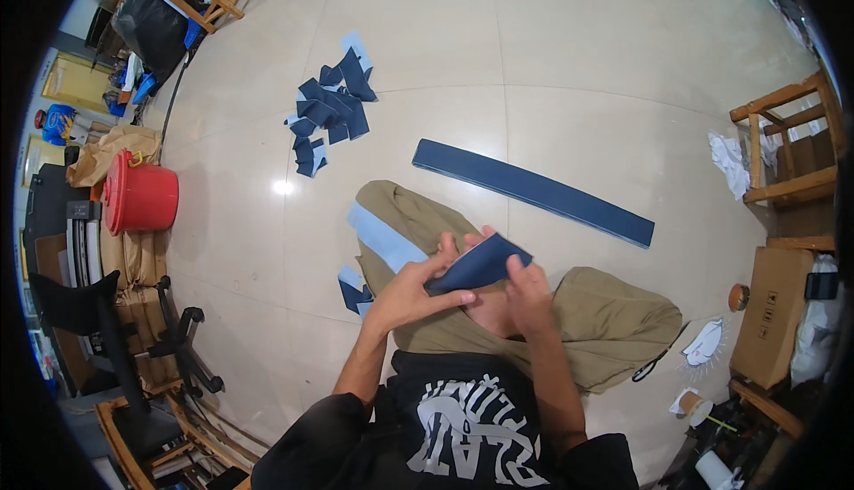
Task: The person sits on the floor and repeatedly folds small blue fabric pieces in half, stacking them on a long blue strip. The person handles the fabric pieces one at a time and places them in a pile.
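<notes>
Above my lap, both hands hold one folded dark blue piece (481,264) of sheet material, its kind unclear. My left hand (411,294) grips its left end, thumb below and fingers partly behind it. The fingers of my right hand (530,293) close on its right edge. A light blue strip (388,237) lies over my left trouser leg and runs toward my left hand. Beyond my knees, a long dark blue strip (534,191), seemingly a neat stack, rests on the floor. Small dark and light blue pieces (353,291) lie beside my left leg.
A loose heap of blue pieces (331,109) is on the tiled floor (427,36) ahead to the left. At left stand a red lidded bucket (147,192) and a black office chair (107,321). Wooden stool (787,148), cardboard box (772,312) and tape roll (738,297) are at right.
</notes>
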The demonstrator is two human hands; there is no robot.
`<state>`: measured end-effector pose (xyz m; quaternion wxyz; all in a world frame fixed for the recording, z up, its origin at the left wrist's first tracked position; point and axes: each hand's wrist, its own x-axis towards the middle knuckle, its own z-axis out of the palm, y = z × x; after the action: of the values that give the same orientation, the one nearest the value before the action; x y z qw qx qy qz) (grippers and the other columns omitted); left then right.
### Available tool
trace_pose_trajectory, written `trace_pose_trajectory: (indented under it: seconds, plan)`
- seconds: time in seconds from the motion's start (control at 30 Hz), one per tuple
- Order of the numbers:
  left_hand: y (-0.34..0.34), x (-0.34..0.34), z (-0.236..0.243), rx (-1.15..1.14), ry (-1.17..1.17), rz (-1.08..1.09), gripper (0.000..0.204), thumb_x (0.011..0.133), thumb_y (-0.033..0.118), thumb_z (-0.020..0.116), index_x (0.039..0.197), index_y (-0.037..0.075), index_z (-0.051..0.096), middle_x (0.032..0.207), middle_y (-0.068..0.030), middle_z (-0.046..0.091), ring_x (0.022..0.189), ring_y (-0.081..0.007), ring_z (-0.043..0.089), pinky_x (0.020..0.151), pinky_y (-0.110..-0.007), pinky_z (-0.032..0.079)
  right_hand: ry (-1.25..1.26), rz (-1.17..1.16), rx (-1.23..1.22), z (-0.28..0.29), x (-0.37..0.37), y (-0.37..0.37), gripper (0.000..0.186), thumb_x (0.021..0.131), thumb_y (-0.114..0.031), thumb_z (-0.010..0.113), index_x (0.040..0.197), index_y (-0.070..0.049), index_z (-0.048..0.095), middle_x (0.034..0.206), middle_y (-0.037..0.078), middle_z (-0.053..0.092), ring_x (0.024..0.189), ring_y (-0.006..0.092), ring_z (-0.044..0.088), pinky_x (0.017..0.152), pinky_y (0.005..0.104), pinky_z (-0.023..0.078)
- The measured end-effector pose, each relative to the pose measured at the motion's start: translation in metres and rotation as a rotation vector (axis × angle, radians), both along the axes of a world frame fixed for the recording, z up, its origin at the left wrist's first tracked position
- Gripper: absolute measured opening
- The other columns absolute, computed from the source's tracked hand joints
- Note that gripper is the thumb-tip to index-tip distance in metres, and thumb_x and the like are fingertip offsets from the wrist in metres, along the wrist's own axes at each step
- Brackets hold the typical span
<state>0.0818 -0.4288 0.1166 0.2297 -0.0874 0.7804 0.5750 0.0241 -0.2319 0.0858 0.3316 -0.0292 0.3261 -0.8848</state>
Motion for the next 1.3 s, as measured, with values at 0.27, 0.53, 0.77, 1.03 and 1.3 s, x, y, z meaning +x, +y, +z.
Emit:
trace_pose_trajectory:
  seconds: [0.27,0.53,0.77,1.03,1.3]
  plan:
    - [-0.014,0.015,-0.006,0.518,-0.266,-0.681,0.029,0.096,0.02,0.066,0.117,0.0,0.067,0.104,-0.0105,0.073,0.092,-0.0167,0.068,0.083,-0.028,0.052,-0.099,-0.522,0.082,-0.001,-0.028,0.059,0.045,0.105,-0.028,0.039,0.137,0.002,0.049,0.118,0.018,0.064,0.109,0.0254,0.062,0.09,0.0367,0.051]
    - [-0.022,0.014,-0.017,0.722,-0.357,-0.903,0.027,0.089,0.015,0.073,0.108,-0.003,0.065,0.087,-0.0049,0.07,0.08,-0.0107,0.062,0.074,-0.028,0.049,-0.152,-0.88,0.027,-0.013,-0.043,0.167,0.037,0.102,-0.018,0.051,0.136,-0.003,0.052,0.114,0.011,0.066,0.096,0.0169,0.067,0.082,0.0313,0.057]
    - [-0.009,0.035,-0.063,0.616,-0.208,-1.098,0.027,0.089,0.02,0.075,0.098,-0.004,0.069,0.091,-0.007,0.072,0.083,-0.0138,0.064,0.075,-0.027,0.049,-0.227,-0.993,0.173,-0.047,-0.036,0.242,0.025,0.099,-0.017,0.059,0.119,-0.003,0.061,0.11,0.007,0.069,0.1,0.0169,0.065,0.088,0.0317,0.053]
    - [-0.086,-0.068,-0.024,0.068,-0.121,-0.213,0.018,0.085,0.016,0.076,0.094,0.001,0.072,0.081,-0.0032,0.072,0.077,-0.0095,0.064,0.077,-0.028,0.05,-0.012,-1.04,0.67,-0.084,-0.08,0.294,0.025,0.092,-0.018,0.07,0.112,-0.007,0.063,0.103,0.0,0.066,0.093,0.0083,0.058,0.076,0.0262,0.042]
    - [-0.12,-0.176,-0.177,-0.113,0.246,0.147,0.019,0.081,0.013,0.078,0.084,-0.003,0.068,0.072,-0.0069,0.068,0.067,-0.0119,0.064,0.064,-0.028,0.051,0.134,-0.792,1.034,-0.163,-0.131,0.272,0.02,0.085,-0.011,0.076,0.099,-0.001,0.067,0.079,0.002,0.065,0.067,0.0087,0.057,0.062,0.0218,0.042]
